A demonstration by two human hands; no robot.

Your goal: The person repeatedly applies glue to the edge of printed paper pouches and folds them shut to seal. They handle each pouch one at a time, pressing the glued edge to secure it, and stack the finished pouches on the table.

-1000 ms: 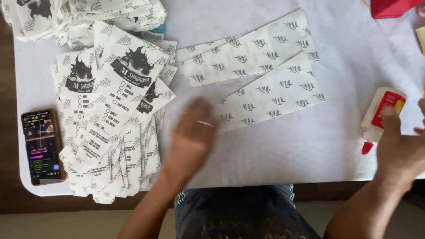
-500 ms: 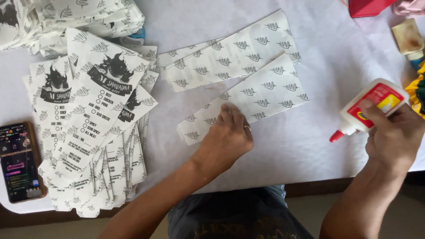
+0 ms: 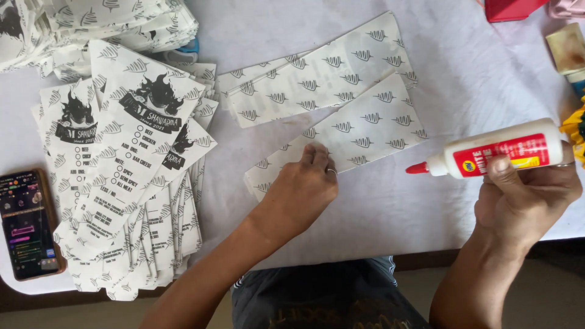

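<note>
My left hand (image 3: 301, 186) presses down on the near end of a long printed paper strip (image 3: 359, 131) lying on the white table (image 3: 390, 207). A ring shows on one finger. My right hand (image 3: 524, 195) grips a white glue bottle (image 3: 499, 155) with a red label and red nozzle. The bottle lies level above the table, its tip pointing left toward the strip, a short way from the paper. A second patterned paper strip (image 3: 317, 76) lies just beyond the first, overlapping other sheets.
A fanned stack of printed paper sleeves (image 3: 122, 176) covers the table's left side, with another heap of sleeves (image 3: 91, 24) at the back left. A phone (image 3: 27, 225) with a lit screen lies at the front left edge. A red object (image 3: 512, 7) and small items sit at the back right.
My right hand lifted the glue bottle off the table at the right and swung its nozzle left toward the strip. My left hand settled onto the strip's near end.
</note>
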